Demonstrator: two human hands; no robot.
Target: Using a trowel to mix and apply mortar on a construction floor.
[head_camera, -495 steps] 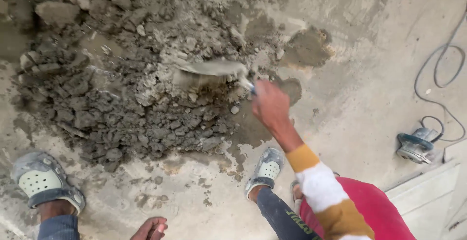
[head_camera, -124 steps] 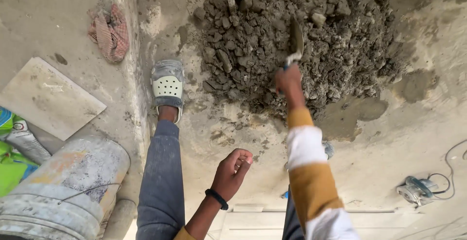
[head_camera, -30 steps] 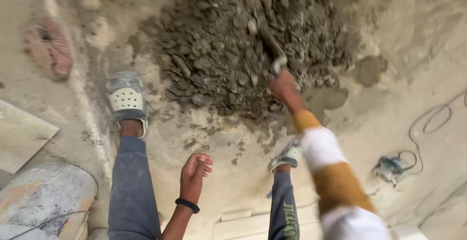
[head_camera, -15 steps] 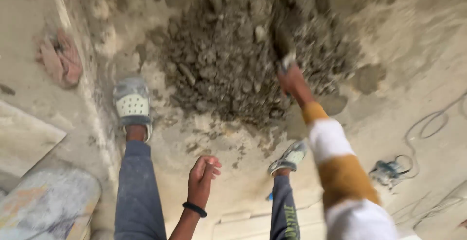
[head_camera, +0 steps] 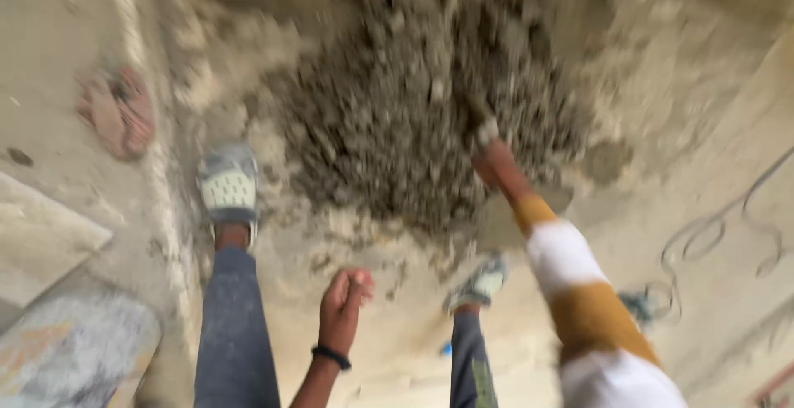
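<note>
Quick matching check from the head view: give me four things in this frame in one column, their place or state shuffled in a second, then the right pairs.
Things:
1. right hand
2. left hand
3. grey mortar heap
4. black wristband

Place or state:
A. on the left wrist
B. piled lumpy on the floor ahead of the feet
C. hanging free, holding nothing, fingers curled
D. stretched out to the heap, closed on a tool handle

Pairs: 1-D, 2-C, 3-B, 4-A
</note>
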